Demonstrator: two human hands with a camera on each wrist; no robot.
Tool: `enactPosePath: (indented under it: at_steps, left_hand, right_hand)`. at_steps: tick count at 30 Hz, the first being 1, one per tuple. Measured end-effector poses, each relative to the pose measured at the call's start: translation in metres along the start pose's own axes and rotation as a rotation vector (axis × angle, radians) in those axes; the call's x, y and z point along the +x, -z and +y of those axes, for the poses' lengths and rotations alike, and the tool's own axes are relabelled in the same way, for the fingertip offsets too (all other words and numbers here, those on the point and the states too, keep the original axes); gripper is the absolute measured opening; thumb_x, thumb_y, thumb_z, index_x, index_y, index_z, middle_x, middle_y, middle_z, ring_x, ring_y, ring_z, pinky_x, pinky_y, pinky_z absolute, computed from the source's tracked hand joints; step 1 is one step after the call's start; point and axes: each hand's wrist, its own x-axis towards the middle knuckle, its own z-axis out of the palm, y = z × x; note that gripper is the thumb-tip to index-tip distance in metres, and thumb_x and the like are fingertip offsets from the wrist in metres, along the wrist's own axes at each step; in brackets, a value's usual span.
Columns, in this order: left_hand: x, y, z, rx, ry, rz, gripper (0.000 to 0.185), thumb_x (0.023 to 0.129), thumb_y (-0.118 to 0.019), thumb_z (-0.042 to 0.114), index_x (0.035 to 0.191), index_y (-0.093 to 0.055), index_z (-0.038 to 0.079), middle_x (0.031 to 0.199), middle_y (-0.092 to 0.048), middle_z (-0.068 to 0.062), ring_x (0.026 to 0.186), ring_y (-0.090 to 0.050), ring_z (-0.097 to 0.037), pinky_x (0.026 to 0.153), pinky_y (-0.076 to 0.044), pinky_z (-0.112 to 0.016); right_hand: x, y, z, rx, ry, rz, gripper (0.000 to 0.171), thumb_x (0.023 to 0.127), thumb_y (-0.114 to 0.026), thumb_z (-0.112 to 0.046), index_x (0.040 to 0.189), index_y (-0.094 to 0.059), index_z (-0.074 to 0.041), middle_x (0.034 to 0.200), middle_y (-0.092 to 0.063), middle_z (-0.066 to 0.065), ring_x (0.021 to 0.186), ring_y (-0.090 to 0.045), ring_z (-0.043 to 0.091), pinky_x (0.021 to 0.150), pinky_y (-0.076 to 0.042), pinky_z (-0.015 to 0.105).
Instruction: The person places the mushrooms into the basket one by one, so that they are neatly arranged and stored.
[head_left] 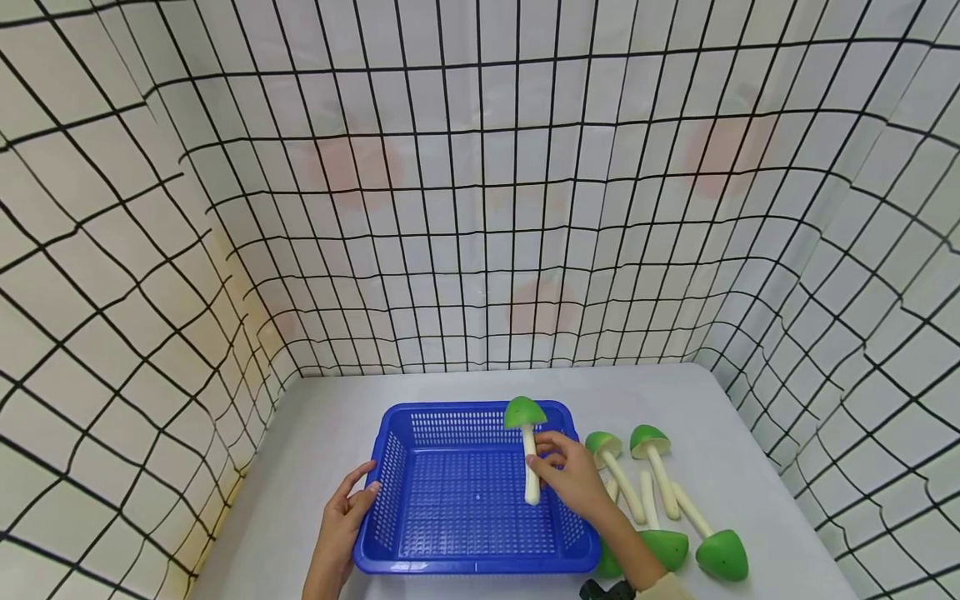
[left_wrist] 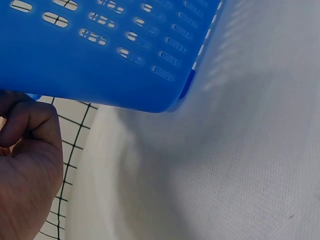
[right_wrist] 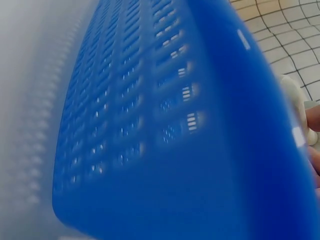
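Note:
A blue plastic basket (head_left: 472,567) with slotted walls stands on the white surface. My left hand (head_left: 341,518) holds its left rim, thumb on top; in the left wrist view the left hand (left_wrist: 27,170) has curled fingers beside the basket wall (left_wrist: 75,65). My right hand (head_left: 576,482) pinches a mushroom (head_left: 530,462) by its pale stem, the green cap up, above the basket's right part. The right wrist view is mostly filled by the basket's outer wall (right_wrist: 115,125), with fingertips (right_wrist: 314,119) and a bit of white stem at its right edge.
Several more green-capped mushrooms (head_left: 723,554) lie loose to the right of the basket, partly under my right forearm. The white tabletop (head_left: 277,475) extends around them. Walls with a black grid (head_left: 480,208) enclose the back and both sides.

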Motion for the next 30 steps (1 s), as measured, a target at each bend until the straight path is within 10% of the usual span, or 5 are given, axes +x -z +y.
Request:
enactPosePath:
  at_steps: [30]
  left_hand:
    - [-0.003,-0.002,0.003,0.003,-0.002,-0.013,0.055,0.103,-0.063,0.038,0.154,-0.046,0.025,0.107,-0.071,-0.007,0.090,-0.068,-0.022,0.074,-0.060,-0.032]
  right_hand:
    - [0.007,-0.040,0.000,0.038,-0.020,-0.067,0.037,0.097,-0.072,-0.014,0.129,-0.063,0.003,0.111,-0.069,0.018,0.073,-0.069,0.011,0.067,-0.061,0.046]
